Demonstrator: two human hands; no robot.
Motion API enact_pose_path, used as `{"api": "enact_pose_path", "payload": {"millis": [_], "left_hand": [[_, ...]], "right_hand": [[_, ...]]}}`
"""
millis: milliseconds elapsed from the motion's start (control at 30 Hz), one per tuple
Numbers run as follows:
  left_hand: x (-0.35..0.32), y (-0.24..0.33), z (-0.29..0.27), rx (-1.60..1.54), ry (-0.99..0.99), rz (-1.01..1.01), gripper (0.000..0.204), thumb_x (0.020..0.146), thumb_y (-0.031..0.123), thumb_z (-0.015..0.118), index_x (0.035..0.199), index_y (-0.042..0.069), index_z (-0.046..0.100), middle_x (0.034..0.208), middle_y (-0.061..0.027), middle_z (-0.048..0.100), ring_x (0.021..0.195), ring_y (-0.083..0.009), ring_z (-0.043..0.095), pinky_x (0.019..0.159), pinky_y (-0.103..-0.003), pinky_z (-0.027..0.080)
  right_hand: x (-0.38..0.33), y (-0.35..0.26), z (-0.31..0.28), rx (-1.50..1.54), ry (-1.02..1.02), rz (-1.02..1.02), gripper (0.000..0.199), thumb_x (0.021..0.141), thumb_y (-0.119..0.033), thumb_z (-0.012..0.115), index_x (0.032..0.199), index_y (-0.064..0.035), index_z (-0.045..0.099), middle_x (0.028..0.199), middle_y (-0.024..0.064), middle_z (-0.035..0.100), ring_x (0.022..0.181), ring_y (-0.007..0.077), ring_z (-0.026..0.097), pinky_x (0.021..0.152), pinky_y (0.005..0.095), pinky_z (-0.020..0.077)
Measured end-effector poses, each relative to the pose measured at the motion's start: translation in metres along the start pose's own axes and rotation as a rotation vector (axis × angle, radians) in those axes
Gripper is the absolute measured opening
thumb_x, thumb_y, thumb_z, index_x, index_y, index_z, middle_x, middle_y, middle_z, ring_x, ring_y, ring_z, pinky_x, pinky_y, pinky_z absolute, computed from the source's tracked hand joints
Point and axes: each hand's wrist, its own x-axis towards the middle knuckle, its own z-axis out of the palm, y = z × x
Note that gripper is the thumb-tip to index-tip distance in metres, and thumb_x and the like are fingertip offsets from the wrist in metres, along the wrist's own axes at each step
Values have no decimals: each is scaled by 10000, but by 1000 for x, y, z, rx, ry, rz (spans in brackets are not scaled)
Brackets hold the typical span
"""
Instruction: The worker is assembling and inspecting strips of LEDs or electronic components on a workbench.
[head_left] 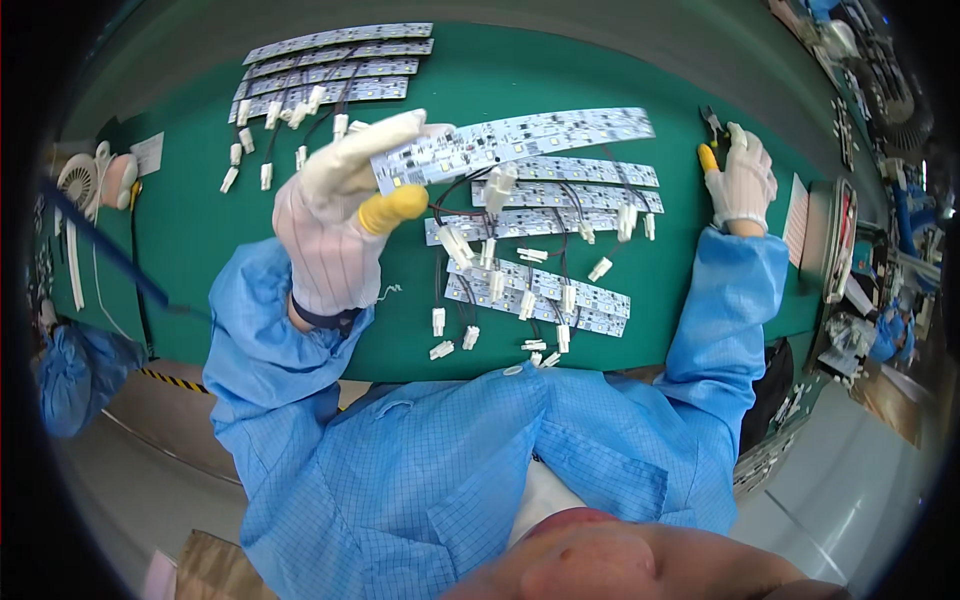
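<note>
My left hand (330,220), in a white striped glove with a yellow thumb cot, grips the left end of an LED circuit board strip (540,138). The strip is raised and slopes upward to the right, with dark wires and white connectors (498,190) near it. Under and in front of it lie more LED strips (565,222), their wired white plugs spread on the green mat. Over at the right, my gloved right hand (742,182) rests on the mat, fingers apart, beside small dark-handled pliers (712,122). Nothing shows in that hand.
Further LED strips (330,65) lie in a row at the far left, with plugs hanging toward me. A small white fan (78,185) stands at the left end. On the right are a box-like tray (835,240) and cluttered shelving. A blue-sleeved person (85,365) shows at far left.
</note>
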Motion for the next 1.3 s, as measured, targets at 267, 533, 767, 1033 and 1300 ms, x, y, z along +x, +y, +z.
{"api": "enact_pose_path", "payload": {"millis": [267, 533, 767, 1033, 1300], "left_hand": [[2, -8, -13, -25, 51, -52, 549, 820, 287, 686, 1188, -79, 509, 1023, -149, 659, 911, -144, 626, 796, -226, 479], [9, -13, -16, 492, -58, 48, 430, 724, 248, 732, 1085, 32, 644, 923, -82, 679, 736, -142, 614, 674, -247, 471], [6, -16, -17, 220, -73, -16, 515, 789, 288, 708, 1148, -56, 577, 1046, -112, 646, 867, -153, 632, 781, -264, 487], [4, -21, -24, 279, -46, -51, 552, 823, 317, 683, 1159, -94, 535, 1083, -155, 630, 916, -170, 621, 824, -282, 485], [14, -13, -5, 537, 7, -90, 518, 900, 313, 524, 1235, -82, 495, 990, -90, 649, 678, -45, 509, 608, -197, 407]], "right_hand": [[-4, -70, -97, 2152, -736, -117, 613, 833, -378, 666, 1241, 23, 445, 909, 65, 576, 639, 79, 576, 551, 177, 461], [-13, -59, -71, 1985, -465, -62, 548, 830, -318, 645, 1204, 45, 479, 871, 100, 632, 456, 39, 491, 431, 142, 364], [-16, -56, -68, 2073, -374, -140, 634, 783, -392, 688, 1186, 57, 492, 874, 101, 636, 441, 19, 470, 440, 133, 349], [-19, -55, -89, 2026, -490, -71, 805, 720, -495, 730, 1193, 90, 444, 855, 131, 628, 367, 21, 450, 339, 110, 334], [-17, -49, -92, 2015, -535, -226, 803, 745, -535, 683, 1185, 100, 468, 830, 121, 640, 402, 28, 519, 379, 107, 403]]}}
